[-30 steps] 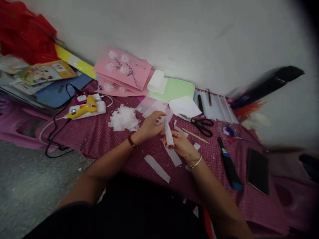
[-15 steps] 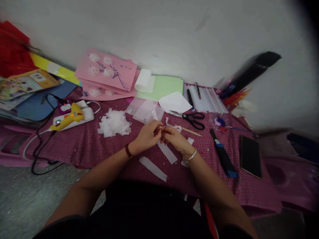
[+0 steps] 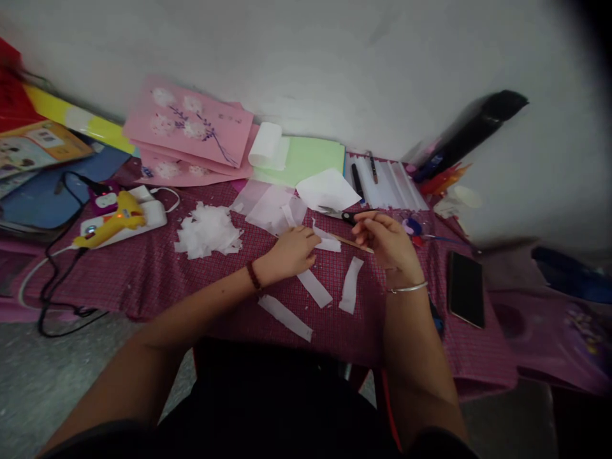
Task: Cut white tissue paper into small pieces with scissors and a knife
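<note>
My left hand (image 3: 292, 254) is held low over the table, its fingers curled beside a white paper strip (image 3: 327, 242); what they hold, if anything, is hidden. My right hand (image 3: 386, 241) hovers by the black-handled scissors (image 3: 348, 217), with its fingers bent and apart, and covers part of the handles. Under its fingertips passes a thin wooden stick (image 3: 352, 243). More white strips lie near me: one strip (image 3: 315, 289) below my left hand, another strip (image 3: 285, 317) closer to the edge, and a short strip (image 3: 351, 285) between the hands.
A heap of white paper pieces (image 3: 209, 231) lies to the left. Beyond it are a yellow glue gun (image 3: 112, 220) on a power strip (image 3: 153, 217) and pink cards (image 3: 191, 127) with white flowers. Green paper (image 3: 313, 153) lies at the back, a phone (image 3: 466, 289) at right.
My hands, together before, have moved apart. The right hand went right and forward to the scissors; the left stayed near the strips. The short strip now shows between them. The view shifted slightly.
</note>
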A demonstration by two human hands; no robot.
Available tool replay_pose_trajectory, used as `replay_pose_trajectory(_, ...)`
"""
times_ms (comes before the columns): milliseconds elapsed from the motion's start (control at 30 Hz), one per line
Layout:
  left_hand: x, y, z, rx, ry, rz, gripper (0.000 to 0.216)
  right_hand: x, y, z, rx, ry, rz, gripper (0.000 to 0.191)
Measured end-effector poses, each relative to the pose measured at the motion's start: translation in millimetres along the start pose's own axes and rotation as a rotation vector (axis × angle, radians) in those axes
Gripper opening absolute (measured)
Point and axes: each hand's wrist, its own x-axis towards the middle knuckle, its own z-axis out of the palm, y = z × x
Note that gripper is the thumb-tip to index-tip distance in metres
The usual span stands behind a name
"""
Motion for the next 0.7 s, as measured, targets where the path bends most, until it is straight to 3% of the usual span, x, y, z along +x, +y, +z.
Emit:
replay_pose_trajectory(133,19,11,4,0.225,-0.041,0.075,0.017,-4,11,3,-0.019,-0.021,0.047,0.024)
replay_pose_trajectory(267,32,8,14,0.191,-0.023,-0.010,0.018,-2,22,7,0.000,0.008,0.025,0.026)
replay_pose_trajectory(400,21,-10,11,-0.116,0.204,-0.174,0.015,0,29,9,0.022,0.029,0.003,0.025)
replay_pose_trajectory(467,10,-17,5,-0.247,0.337,-0.199,0.014,0,32,13,0.024,0.016,0.006,0.025)
replay_pose_trajectory(533,1,-17,-1,-0.261,0.390,-0.174,0.014,-1,34,18,0.020,0.000,0.011,0.024)
replay_pose_trajectory(600,-2,-10,-3,-0.150,0.298,-0.092,0.015,-2,35,23,0.016,-0.003,0.013,0.023)
replay_pose_trajectory(700,5,9,1,0.103,0.015,0.063,0.015,-2,35,23,0.013,0.020,0.011,0.022)
